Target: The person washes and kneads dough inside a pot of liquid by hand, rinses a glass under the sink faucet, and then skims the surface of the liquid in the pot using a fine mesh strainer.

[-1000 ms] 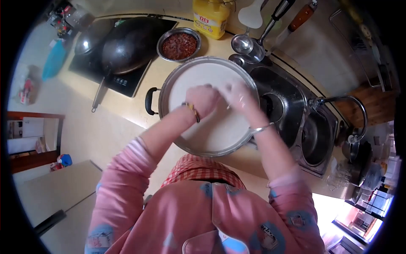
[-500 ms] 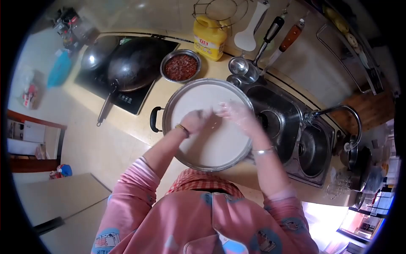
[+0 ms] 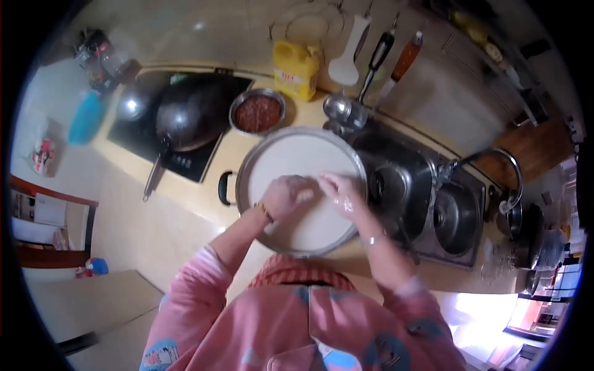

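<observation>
A wide metal pot [image 3: 303, 235] with a black side handle holds a smooth, whitish mass almost up to its rim. Over its middle, my left hand [image 3: 288, 196] is bent inward with its fingers curled; what it holds, if anything, is hidden. Just to its right, my right hand [image 3: 340, 194] points toward it, whitish residue on its skin and its fingers partly spread, with nothing visible in them. A narrow gap separates the two hands. Behind the pot stands a metal bowl [image 3: 257, 111] of reddish-brown chunky food.
A dark wok [image 3: 189, 114] sits on the black cooktop [image 3: 192, 167] at the left. The yellow jug [image 3: 296, 71] stands behind the pot. Utensils, including a white spatula [image 3: 344, 68], hang at the back. To the right are a double sink [image 3: 399, 185] and a faucet [image 3: 489, 154].
The camera view has shifted, so the pot and counter appear lower. My hands stay over the pot; my left hand has turned, and my right hand has moved slightly nearer its middle.
</observation>
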Motion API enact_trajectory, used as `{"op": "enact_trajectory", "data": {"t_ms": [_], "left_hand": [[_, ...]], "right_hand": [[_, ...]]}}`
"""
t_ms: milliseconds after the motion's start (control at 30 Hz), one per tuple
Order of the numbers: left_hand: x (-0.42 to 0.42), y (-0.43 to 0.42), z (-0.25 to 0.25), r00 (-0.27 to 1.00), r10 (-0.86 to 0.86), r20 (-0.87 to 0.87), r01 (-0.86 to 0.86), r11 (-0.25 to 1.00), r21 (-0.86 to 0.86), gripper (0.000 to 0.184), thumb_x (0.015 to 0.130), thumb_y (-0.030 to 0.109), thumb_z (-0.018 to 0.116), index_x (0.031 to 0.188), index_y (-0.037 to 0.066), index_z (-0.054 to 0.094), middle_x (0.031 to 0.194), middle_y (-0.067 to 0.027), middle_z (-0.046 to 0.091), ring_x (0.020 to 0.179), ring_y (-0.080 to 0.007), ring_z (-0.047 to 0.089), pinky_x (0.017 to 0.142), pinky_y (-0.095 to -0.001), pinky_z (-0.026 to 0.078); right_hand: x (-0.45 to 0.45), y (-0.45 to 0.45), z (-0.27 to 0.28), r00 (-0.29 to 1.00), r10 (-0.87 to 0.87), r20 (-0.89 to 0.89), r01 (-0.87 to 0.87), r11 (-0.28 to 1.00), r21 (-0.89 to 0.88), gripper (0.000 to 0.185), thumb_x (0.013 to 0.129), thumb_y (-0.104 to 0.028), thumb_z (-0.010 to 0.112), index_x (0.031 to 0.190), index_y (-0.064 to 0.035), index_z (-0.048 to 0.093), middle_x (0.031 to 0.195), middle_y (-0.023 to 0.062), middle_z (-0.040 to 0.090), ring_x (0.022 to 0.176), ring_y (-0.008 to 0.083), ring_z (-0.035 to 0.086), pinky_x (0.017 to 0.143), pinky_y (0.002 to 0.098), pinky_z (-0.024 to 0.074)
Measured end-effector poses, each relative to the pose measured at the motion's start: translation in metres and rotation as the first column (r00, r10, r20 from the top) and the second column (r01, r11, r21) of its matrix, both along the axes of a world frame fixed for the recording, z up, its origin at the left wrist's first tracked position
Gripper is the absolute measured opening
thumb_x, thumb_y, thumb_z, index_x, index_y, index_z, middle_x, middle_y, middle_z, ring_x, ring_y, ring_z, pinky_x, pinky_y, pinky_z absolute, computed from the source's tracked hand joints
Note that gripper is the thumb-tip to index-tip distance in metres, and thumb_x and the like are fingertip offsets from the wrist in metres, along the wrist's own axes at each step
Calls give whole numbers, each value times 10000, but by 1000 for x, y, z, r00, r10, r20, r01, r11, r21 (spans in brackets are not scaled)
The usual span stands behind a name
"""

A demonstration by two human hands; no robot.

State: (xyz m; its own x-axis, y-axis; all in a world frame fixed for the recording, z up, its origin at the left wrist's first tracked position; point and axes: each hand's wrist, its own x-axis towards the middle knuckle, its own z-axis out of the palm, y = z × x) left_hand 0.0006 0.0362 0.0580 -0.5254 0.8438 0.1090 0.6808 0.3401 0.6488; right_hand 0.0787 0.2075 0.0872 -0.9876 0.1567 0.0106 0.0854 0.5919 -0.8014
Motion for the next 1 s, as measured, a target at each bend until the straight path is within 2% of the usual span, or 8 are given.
{"op": "enact_trajectory", "data": {"t_ms": [100,167,300,333,400,567,667,1000], "left_hand": [[12,-1,17,998,-23,56,12,982,188,363,806,307,553,1081,70,546,1110,-116,534,1032,-306,492,872,-399,385],[5,-1,27,899,-34,-437,-30,990,-138,399,796,297,546,1156,132,499,1205,-80,479,1153,-257,407,974,-433,292],[13,3,17,802,-272,-532,65,924,-376,492,804,371,481,1230,131,432,1334,-65,338,1301,-209,175,1042,-523,108],[21,1,11,803,-281,-525,76,923,-377,492,804,371,481,1230,131,432,1334,-65,338,1301,-209,175,1042,-523,108],[19,5,15,779,-317,-541,32,882,-471,476,808,372,471,1215,128,449,1349,-63,321,1306,-212,159,1041,-530,94],[13,-5,2,847,-101,-522,-5,980,-198,311,734,242,588,1016,110,579,1156,-123,489,1167,-283,379,975,-458,278],[8,-3,-5,952,25,-306,-66,990,-124,216,708,163,593,906,75,591,903,-103,591,837,-270,550,738,-375,438],[29,69,75,829,61,557,-210,955,208,234,882,208,496,876,-2,599,671,-24,557,583,-70,492,525,-197,407]], "right_hand": [[4,6,14,993,-117,-23,100,921,-376,278,838,-184,553,1009,34,555,856,93,618,765,113,549,710,252,446],[6,10,47,988,-106,-116,26,836,-548,233,850,-162,532,956,40,578,836,78,622,750,123,560,708,250,449],[3,12,29,997,80,-10,-66,745,-664,226,835,-142,541,970,37,570,849,91,626,761,144,580,719,262,459],[3,5,16,975,17,222,3,996,-87,226,817,-121,553,1001,10,566,892,120,625,784,168,594,735,278,466],[12,-6,-9,998,-16,-67,19,999,39,237,808,-119,559,1020,-14,563,923,138,620,784,180,600,732,277,468],[15,-6,8,998,47,-48,-66,813,-578,241,842,-142,542,1024,14,561,895,87,625,788,138,581,710,246,455],[21,-10,-4,959,-28,-282,-1,995,-103,190,847,-144,532,927,21,579,769,48,612,693,100,558,646,223,449],[157,163,17,554,-826,103,620,326,-714,165,839,-161,548,774,-11,568,605,-3,481,491,57,416,434,192,328]]}}
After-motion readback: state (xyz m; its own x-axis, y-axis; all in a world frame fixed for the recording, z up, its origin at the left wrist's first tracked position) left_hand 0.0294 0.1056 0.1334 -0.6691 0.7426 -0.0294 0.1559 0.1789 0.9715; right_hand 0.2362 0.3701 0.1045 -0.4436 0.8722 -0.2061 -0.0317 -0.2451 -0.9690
